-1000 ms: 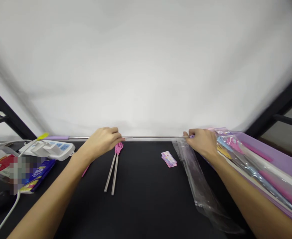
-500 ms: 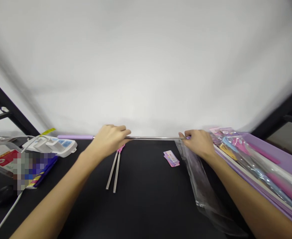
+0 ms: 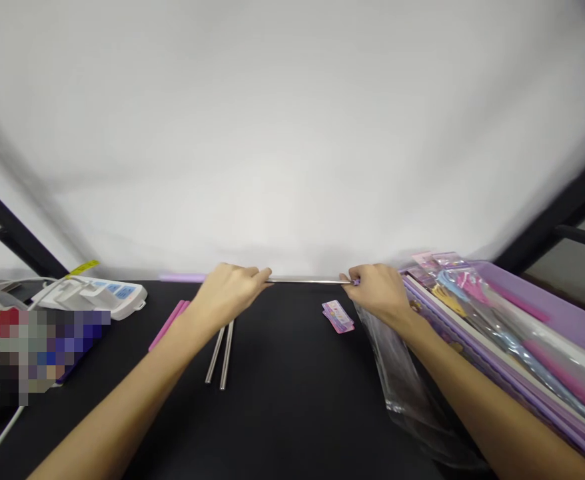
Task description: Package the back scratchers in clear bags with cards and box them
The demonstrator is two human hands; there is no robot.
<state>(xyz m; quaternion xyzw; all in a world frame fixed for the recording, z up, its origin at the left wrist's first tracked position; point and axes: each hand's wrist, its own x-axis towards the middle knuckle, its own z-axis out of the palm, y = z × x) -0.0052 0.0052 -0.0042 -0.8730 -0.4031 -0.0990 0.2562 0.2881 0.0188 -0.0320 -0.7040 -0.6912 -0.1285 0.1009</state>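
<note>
A thin metal rod (image 3: 307, 281) runs level between my two hands along the far edge of the black table. My left hand (image 3: 235, 287) is closed around it, and a light purple tube (image 3: 182, 277) sticks out to the left beyond that hand. At the rod's right end, my right hand (image 3: 375, 287) pinches it beside a small purple piece. Two metal sticks (image 3: 226, 357) lie below my left hand, their upper ends hidden. Pink tubes (image 3: 168, 325) show beside my left forearm. A clear plastic sleeve (image 3: 392, 367) hangs down beneath my right hand.
Small pink and purple cards (image 3: 338, 316) lie mid-table. At the right is a purple tray (image 3: 547, 293) with packaged pink, blue and yellow items (image 3: 502, 333). A white power strip (image 3: 127, 301) with plugs and a cable sits at the left. A white backdrop stands behind the table.
The rod's bare stretch between my hands is shorter, as the purple tube and my left hand have moved right and my right hand left. Pink tubes now show beside my left forearm.
</note>
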